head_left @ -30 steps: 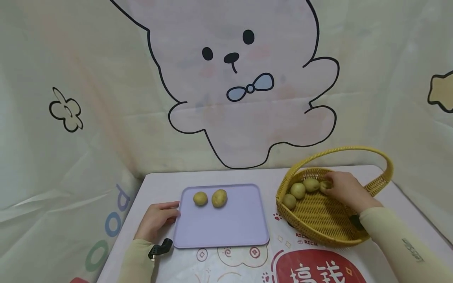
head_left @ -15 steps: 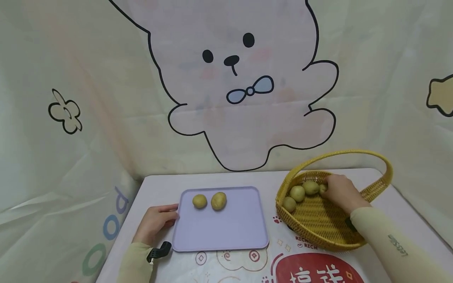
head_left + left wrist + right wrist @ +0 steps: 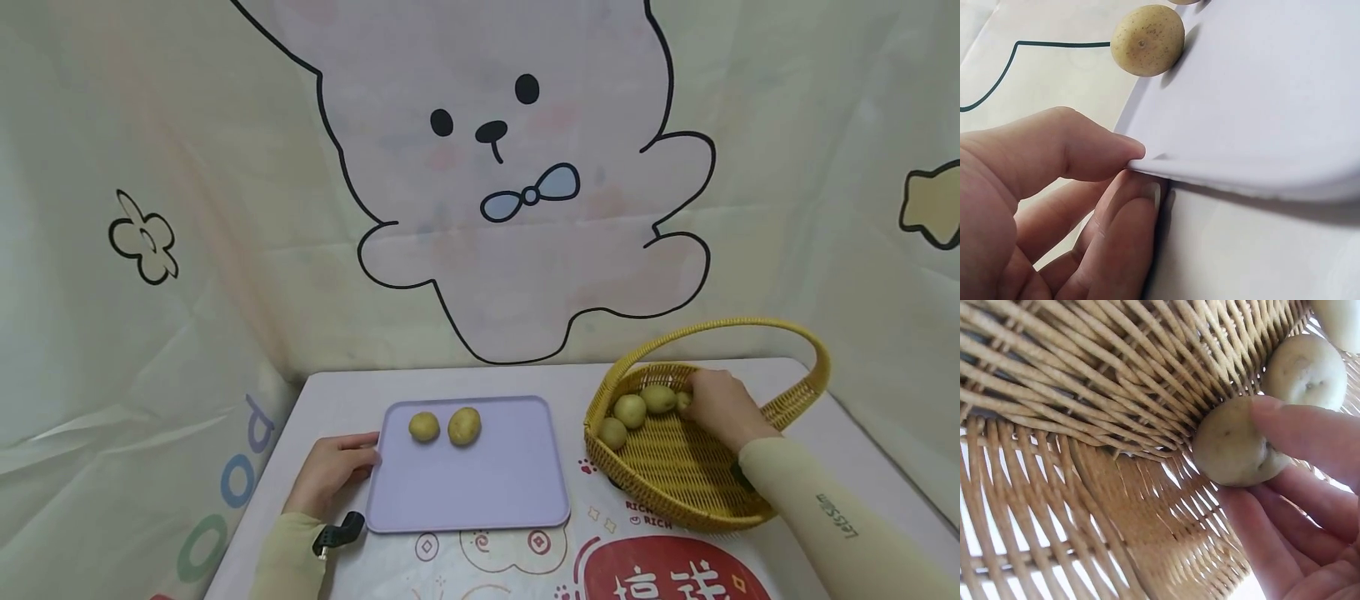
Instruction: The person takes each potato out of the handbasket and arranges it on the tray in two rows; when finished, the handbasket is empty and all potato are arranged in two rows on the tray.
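My left hand [image 3: 335, 469] pinches the left edge of a lilac tray [image 3: 495, 492]; in the left wrist view the thumb lies on the rim and the fingers are beneath it. Two potatoes sit near the back of that tray, a smaller potato [image 3: 423, 427] on the left and a larger potato [image 3: 464, 426] beside it. Inside a yellow wicker basket [image 3: 678, 475] on the right, my right hand [image 3: 723, 406] holds a small potato [image 3: 1235, 444] between thumb and fingers. That potato is by the woven wall, partly covered by the hand in the head view.
Further potatoes lie along the basket's back left side: an oval potato [image 3: 658, 398], a rounder potato [image 3: 630, 411] and a darker one [image 3: 612, 433]. The tall basket handle [image 3: 738, 322] arches over the right hand. A cloth backdrop [image 3: 315, 325] rises behind the white table [image 3: 577, 392].
My right hand has shifted slightly left and closed more firmly around the potato in the basket. The left hand stays at the tray edge, and the head view has tilted up a little.
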### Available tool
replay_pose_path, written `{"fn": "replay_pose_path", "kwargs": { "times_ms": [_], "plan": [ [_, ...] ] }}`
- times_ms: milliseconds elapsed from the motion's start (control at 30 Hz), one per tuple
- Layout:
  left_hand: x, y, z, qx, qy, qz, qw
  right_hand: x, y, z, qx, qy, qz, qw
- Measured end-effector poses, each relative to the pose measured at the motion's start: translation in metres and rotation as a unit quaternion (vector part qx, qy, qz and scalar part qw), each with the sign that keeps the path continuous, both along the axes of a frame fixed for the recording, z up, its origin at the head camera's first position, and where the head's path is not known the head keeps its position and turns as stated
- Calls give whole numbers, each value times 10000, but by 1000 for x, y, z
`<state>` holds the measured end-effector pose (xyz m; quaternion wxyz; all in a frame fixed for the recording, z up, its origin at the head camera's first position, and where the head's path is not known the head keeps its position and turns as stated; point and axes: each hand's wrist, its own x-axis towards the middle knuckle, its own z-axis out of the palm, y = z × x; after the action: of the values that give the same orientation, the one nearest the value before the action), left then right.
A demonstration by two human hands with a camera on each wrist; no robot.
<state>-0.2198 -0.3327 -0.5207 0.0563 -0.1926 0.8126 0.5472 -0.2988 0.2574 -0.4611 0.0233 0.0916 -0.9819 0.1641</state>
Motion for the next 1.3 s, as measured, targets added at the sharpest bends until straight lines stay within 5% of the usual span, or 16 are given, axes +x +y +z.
{"fn": "replay_pose_path", "kwargs": {
  "times_ms": [200,500,833,1033,1300],
  "plan": [
    [0,-3,0,20,-10,24,10000,14,0,15,-191,46,-14,9998],
    [2,-10,4,-14,95,0,10000,69,-18,51,-902,119,-109,9958],
    [1,-13,-2,17,92,29,10000,123,-78,41,-1378,649,291,9879],
    [3,-11,-4,-3,40,79,10000,123,-121,28,-1964,625,600,9767],
    [0,-1,-2,63,193,58,9998,96,-174,13,-2666,392,941,9584]
  ]
}}
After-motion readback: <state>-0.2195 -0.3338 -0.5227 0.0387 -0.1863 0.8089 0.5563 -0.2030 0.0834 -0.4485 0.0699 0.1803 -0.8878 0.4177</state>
